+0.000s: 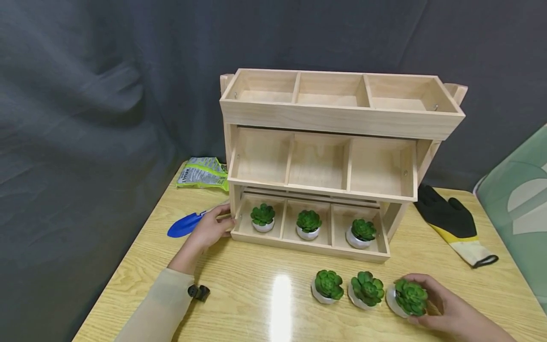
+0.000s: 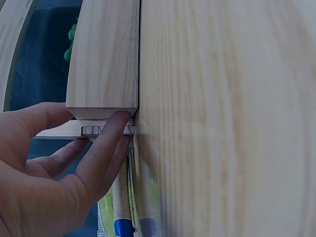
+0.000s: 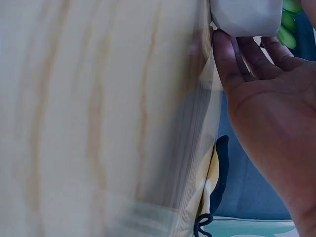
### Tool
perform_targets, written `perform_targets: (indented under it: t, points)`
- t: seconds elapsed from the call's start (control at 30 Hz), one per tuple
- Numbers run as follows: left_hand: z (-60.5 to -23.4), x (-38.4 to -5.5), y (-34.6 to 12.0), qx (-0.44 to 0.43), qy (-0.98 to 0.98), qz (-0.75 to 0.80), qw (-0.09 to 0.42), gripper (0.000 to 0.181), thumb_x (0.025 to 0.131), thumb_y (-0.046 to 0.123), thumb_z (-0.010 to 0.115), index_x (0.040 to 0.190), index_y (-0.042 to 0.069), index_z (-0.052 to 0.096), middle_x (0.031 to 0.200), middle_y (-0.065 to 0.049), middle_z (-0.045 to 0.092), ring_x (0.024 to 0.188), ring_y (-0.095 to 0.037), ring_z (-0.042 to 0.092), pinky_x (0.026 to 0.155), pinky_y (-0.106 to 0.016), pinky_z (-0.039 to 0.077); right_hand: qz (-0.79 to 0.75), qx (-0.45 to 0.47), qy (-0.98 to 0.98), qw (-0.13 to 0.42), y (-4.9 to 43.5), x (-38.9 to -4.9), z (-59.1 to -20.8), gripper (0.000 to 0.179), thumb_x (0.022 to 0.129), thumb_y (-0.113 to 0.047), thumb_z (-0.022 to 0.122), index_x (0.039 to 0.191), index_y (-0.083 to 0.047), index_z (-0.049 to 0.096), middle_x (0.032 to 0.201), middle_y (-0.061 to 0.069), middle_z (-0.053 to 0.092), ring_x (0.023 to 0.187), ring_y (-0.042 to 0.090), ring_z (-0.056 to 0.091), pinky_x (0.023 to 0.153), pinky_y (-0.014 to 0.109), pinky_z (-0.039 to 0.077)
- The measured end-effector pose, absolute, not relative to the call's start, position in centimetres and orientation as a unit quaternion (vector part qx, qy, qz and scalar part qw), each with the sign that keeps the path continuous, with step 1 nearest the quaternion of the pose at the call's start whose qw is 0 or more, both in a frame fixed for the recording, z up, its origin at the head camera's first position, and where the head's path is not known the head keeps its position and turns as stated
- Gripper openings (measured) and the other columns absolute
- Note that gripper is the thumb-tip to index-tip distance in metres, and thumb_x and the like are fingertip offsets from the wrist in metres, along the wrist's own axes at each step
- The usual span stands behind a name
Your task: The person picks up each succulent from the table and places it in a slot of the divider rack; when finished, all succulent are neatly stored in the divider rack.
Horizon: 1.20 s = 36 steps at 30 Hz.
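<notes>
My left hand [image 1: 213,227] pinches the lower left corner of a three-tier wooden planter rack [image 1: 342,118]; in the left wrist view the thumb and fingers [image 2: 101,153] lie about the end of a wooden piece [image 2: 101,64]. At the front right of the table, my right hand [image 1: 444,306] holds a potted succulent [image 1: 411,298] with a white pot [image 3: 247,17]. Beside it stand two more succulents [image 1: 366,289] [image 1: 328,285] in a row. The rack's bottom tier holds one succulent per compartment: left [image 1: 262,216], middle [image 1: 308,223] and right [image 1: 362,232].
A blue trowel [image 1: 185,225] lies left of the rack, with a green and grey bag [image 1: 202,172] behind it. To the right lies a black, yellow and white glove [image 1: 455,221]. A dark cloth [image 1: 107,118] hangs behind the wooden table [image 1: 239,294]. A pale green item [image 1: 517,185] stands at the right edge.
</notes>
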<state>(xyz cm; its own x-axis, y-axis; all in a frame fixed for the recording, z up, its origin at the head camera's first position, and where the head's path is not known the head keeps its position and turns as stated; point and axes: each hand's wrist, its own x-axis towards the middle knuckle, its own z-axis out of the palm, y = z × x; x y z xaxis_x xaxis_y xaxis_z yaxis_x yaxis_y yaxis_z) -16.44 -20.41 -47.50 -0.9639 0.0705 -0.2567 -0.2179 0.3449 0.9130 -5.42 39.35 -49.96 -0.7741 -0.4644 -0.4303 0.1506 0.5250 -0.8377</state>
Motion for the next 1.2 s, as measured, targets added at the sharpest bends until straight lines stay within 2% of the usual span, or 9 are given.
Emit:
perform_targets:
  t: [0.07, 0.17, 0.3, 0.37, 0.4, 0.57, 0.67, 0.8, 1.2]
  points:
    - [-47.5, -16.4, -20.4, -0.047, 0.811, 0.57, 0.125, 0.061, 0.108, 0.015, 0.062, 0.165, 0.01, 0.04, 0.167, -0.022, 0.043, 0.148, -0.047, 0.052, 0.1, -0.051, 0.064, -0.472, -0.096, 0.816, 0.321, 39.3, -5.5, -49.9, 0.075, 0.099, -0.017, 0.075, 0.159, -0.007, 0.031, 0.144, -0.034, 0.038, 0.117, -0.036, 0.028, 0.088, 0.008, 0.043]
    - [-47.4, -16.4, -20.4, -0.048, 0.811, 0.57, 0.124, 0.06, 0.108, 0.014, 0.061, 0.165, 0.009, 0.04, 0.167, -0.022, 0.043, 0.148, -0.047, 0.053, 0.099, -0.05, 0.065, -0.453, -0.082, 0.826, 0.324, 39.1, -5.6, -49.7, 0.08, 0.097, -0.019, 0.078, 0.16, -0.007, 0.03, 0.158, -0.008, 0.037, 0.114, -0.034, 0.029, 0.107, 0.034, 0.056]
    - [-47.5, -16.4, -20.3, -0.049, 0.81, 0.571, 0.123, 0.06, 0.108, 0.013, 0.061, 0.164, 0.008, 0.041, 0.167, -0.022, 0.043, 0.147, -0.047, 0.053, 0.098, -0.05, 0.065, -0.426, -0.061, 0.839, 0.331, 38.7, -5.6, -49.2, 0.089, 0.093, -0.022, 0.083, 0.16, -0.006, 0.028, 0.163, 0.028, 0.029, 0.136, -0.002, 0.045, 0.109, 0.081, 0.042]
    - [-47.5, -16.4, -20.3, -0.048, 0.81, 0.572, 0.122, 0.06, 0.108, 0.013, 0.061, 0.164, 0.008, 0.041, 0.167, -0.022, 0.043, 0.147, -0.047, 0.053, 0.098, -0.05, 0.065, -0.419, -0.054, 0.842, 0.335, 38.5, -5.7, -49.0, 0.09, 0.092, -0.023, 0.084, 0.161, -0.006, 0.027, 0.163, 0.029, 0.028, 0.14, 0.012, 0.046, 0.109, 0.082, 0.041]
    - [-47.5, -16.4, -20.3, -0.047, 0.809, 0.573, 0.122, 0.06, 0.108, 0.013, 0.061, 0.164, 0.008, 0.041, 0.167, -0.023, 0.043, 0.147, -0.048, 0.053, 0.098, -0.05, 0.065, -0.418, -0.057, 0.843, 0.334, 38.4, -5.7, -48.9, 0.09, 0.093, -0.023, 0.084, 0.16, -0.005, 0.028, 0.163, 0.031, 0.028, 0.142, 0.023, 0.045, 0.108, 0.082, 0.041]
    - [-47.5, -16.3, -20.3, -0.043, 0.808, 0.575, 0.12, 0.06, 0.108, 0.013, 0.061, 0.164, 0.008, 0.04, 0.167, -0.023, 0.043, 0.147, -0.048, 0.053, 0.098, -0.05, 0.065, -0.42, -0.079, 0.842, 0.329, 38.3, -5.7, -48.9, 0.083, 0.095, -0.019, 0.081, 0.16, -0.005, 0.03, 0.16, 0.027, 0.032, 0.125, -0.017, 0.04, 0.105, 0.074, 0.049]
    - [-47.5, -16.3, -20.3, -0.043, 0.809, 0.575, 0.119, 0.06, 0.108, 0.013, 0.06, 0.164, 0.008, 0.04, 0.167, -0.023, 0.043, 0.147, -0.048, 0.053, 0.098, -0.05, 0.065, -0.435, -0.092, 0.835, 0.324, 38.5, -5.6, -49.1, 0.078, 0.097, -0.019, 0.079, 0.158, -0.006, 0.033, 0.157, -0.001, 0.04, 0.111, -0.032, 0.032, 0.105, 0.041, 0.057]
    - [-47.4, -16.3, -20.3, -0.043, 0.809, 0.574, 0.12, 0.061, 0.108, 0.014, 0.061, 0.165, 0.009, 0.04, 0.166, -0.023, 0.043, 0.146, -0.048, 0.054, 0.098, -0.05, 0.065, -0.468, -0.117, 0.818, 0.313, 38.7, -5.5, -49.5, 0.071, 0.099, -0.015, 0.076, 0.157, -0.006, 0.036, 0.141, -0.035, 0.041, 0.118, -0.033, 0.03, 0.088, 0.008, 0.044]
    - [-47.5, -16.4, -20.3, -0.044, 0.807, 0.577, 0.119, 0.06, 0.107, 0.014, 0.061, 0.164, 0.009, 0.041, 0.167, -0.023, 0.043, 0.147, -0.048, 0.053, 0.099, -0.051, 0.065, -0.448, -0.139, 0.842, 0.265, 38.8, -5.2, -49.6, 0.068, 0.097, -0.012, 0.077, 0.154, -0.006, 0.04, 0.139, -0.037, 0.042, 0.12, -0.031, 0.03, 0.086, 0.007, 0.042]
